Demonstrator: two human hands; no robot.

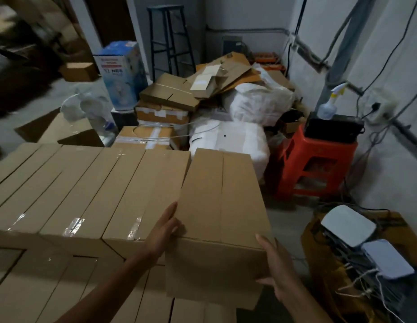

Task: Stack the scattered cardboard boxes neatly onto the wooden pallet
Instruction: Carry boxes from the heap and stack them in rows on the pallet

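A stack of taped boxes (86,194) fills the left foreground. Just beside the right end of its top row is a plain box (226,217), held between two hands. The left hand (164,229) presses flat on the box's left side, fingers straight. The right hand (276,271) lies open against the near right corner, thumb spread across the front.

dim room, grey walls (244,15), red stool (312,169)

L hand (163,229), R hand (280,269) bare; forearms (105,285) bare too.
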